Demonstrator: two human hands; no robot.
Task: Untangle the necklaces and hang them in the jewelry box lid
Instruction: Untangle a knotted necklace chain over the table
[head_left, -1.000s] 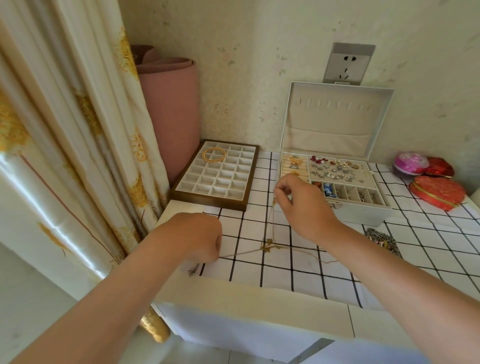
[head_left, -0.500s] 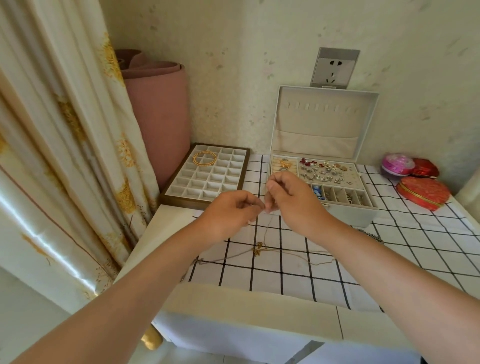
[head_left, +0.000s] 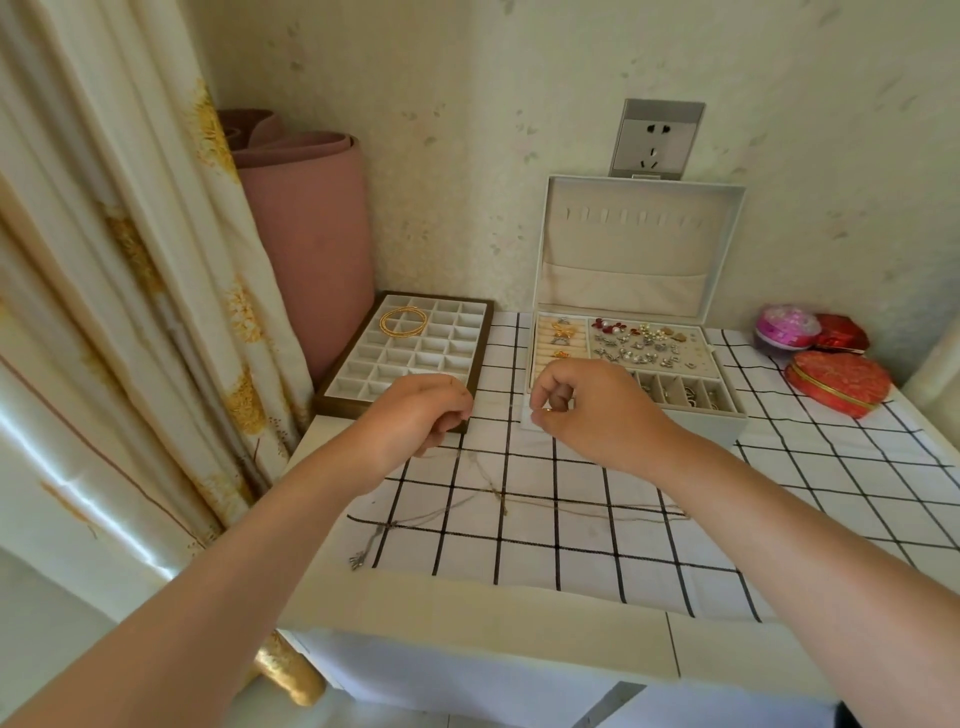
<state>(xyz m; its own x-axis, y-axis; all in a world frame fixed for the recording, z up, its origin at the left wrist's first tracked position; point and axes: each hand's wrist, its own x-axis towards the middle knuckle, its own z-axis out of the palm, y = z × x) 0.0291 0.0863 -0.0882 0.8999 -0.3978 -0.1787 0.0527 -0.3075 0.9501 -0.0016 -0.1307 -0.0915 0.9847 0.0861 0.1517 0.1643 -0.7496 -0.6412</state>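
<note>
Two hands (head_left: 498, 410), each pinching a chain end; draw apart gently, easing the knot (head_left: 497, 497) loose.

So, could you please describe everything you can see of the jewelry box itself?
The jewelry box is pale grey-white, looks leatherette, and stands on the checked cloth against the wall. Its lid stands open and upright, lined in beige fabric with a row of small hooks, all bare, above a wide pocket. The top tray holds rings at left, earrings and studs beside them, and narrow compartments along the front. The right hand is in front of its front left corner; contact is unclear.
</note>
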